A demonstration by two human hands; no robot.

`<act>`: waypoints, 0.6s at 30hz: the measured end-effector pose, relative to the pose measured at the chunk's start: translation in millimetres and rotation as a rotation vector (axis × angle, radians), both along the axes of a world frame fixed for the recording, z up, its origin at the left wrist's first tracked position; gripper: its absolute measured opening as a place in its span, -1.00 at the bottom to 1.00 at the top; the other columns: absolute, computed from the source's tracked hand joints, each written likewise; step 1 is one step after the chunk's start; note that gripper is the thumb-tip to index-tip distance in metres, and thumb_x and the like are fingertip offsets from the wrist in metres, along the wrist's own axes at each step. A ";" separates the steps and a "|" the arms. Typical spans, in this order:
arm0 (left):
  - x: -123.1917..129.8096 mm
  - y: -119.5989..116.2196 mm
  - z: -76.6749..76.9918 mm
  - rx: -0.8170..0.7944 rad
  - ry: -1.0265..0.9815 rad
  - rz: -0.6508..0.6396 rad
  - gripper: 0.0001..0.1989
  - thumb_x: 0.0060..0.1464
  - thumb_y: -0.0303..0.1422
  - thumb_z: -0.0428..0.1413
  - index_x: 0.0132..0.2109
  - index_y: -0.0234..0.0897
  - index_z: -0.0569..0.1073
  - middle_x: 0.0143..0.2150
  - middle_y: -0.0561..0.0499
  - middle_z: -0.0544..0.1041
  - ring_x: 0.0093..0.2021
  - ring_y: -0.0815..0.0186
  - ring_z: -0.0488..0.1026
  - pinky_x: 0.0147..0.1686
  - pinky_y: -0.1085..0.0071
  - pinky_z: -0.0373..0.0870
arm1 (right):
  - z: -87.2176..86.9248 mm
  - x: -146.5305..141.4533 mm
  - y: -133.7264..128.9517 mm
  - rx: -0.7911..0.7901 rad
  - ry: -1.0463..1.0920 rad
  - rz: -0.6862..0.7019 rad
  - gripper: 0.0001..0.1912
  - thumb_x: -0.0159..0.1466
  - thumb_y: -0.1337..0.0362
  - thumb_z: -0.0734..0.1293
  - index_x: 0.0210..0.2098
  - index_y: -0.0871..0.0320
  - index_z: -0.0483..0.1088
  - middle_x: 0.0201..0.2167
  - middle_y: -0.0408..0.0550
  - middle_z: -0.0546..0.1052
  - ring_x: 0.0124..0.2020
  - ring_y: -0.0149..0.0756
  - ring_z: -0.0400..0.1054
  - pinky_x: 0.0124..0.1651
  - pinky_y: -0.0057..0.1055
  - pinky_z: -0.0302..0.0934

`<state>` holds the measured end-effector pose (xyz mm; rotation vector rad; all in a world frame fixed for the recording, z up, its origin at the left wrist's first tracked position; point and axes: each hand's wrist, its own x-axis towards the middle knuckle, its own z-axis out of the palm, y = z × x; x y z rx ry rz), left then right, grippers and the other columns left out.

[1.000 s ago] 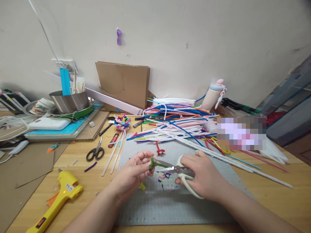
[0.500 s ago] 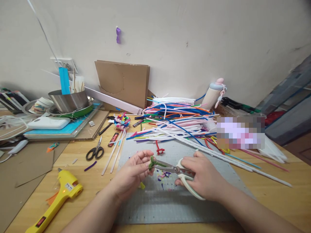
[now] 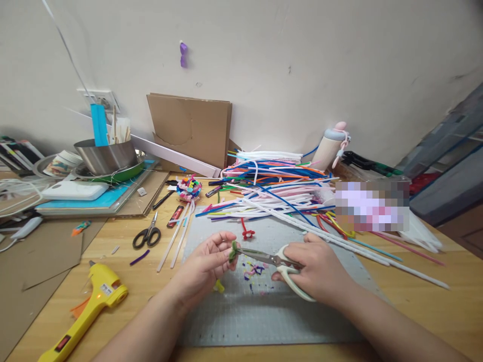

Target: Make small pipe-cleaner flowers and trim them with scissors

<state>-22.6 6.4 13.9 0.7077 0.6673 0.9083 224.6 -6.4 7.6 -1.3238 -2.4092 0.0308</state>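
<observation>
My left hand (image 3: 213, 261) pinches a small green fuzzy piece (image 3: 233, 250) between thumb and fingers, above the grey cutting mat (image 3: 271, 317). The white-handled scissors (image 3: 292, 276) are in my right hand (image 3: 319, 269), with its fingers through the loops. Their blades point left, and the tips touch or nearly touch the green piece. Coloured scraps (image 3: 254, 271) lie on the mat below the blades. A yellow piece (image 3: 219, 286) shows just under my left hand. Behind the hands lies a red pipe-cleaner shape (image 3: 248, 234).
Pipe cleaners (image 3: 279, 196) are heaped at the back of the mat. On the left are black scissors (image 3: 147, 236) and a yellow glue gun (image 3: 90, 306). Cardboard (image 3: 192, 130) leans on the wall, and a bottle (image 3: 328, 148) stands at the back right.
The scissor blades look closer together, and the green strand that lay along them no longer shows. Both hands have shifted slightly.
</observation>
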 end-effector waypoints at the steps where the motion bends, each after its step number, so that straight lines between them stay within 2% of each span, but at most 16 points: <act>1: 0.1 0.2 -0.2 -0.001 0.002 0.001 -0.70 -0.08 -0.48 0.21 -0.15 -0.31 0.38 -0.37 0.03 0.39 -0.42 0.45 0.32 -0.39 0.50 0.23 | -0.3 0.4 0.1 0.019 -0.003 0.001 -0.64 0.15 0.09 0.30 -0.64 0.16 0.22 -0.66 -0.22 0.38 -0.59 -0.45 0.02 -0.36 -0.38 -0.23; 8: 1.4 0.4 -1.0 -0.012 0.014 0.005 -0.73 -0.06 -0.47 0.19 -0.15 -0.33 0.38 -0.38 0.04 0.37 -0.43 0.46 0.30 -0.39 0.49 0.22 | -1.4 1.6 -2.2 0.066 -0.016 0.007 -0.65 0.16 0.11 0.30 -0.64 0.16 0.21 -0.67 -0.22 0.40 -0.60 -0.44 0.03 -0.37 -0.38 -0.22; 13: 1.2 0.1 0.1 -0.012 0.008 0.014 -0.75 -0.06 -0.48 0.18 -0.17 -0.32 0.40 -0.38 0.03 0.37 -0.43 0.45 0.30 -0.39 0.48 0.22 | -1.8 0.4 -0.6 0.046 -0.030 -0.004 -0.69 0.14 0.13 0.31 -0.61 0.15 0.21 -0.64 -0.23 0.40 -0.59 -0.44 0.07 -0.36 -0.38 -0.21; 18: 1.6 0.6 1.6 0.024 -0.005 0.006 -0.70 -0.07 -0.49 0.17 -0.12 -0.30 0.42 -0.36 0.02 0.37 -0.42 0.43 0.29 -0.40 0.47 0.21 | 5.2 2.3 2.1 0.001 -0.024 -0.058 -0.75 0.12 0.13 0.31 -0.52 0.14 0.23 -0.56 -0.19 0.41 -0.53 -0.40 0.13 -0.35 -0.39 -0.19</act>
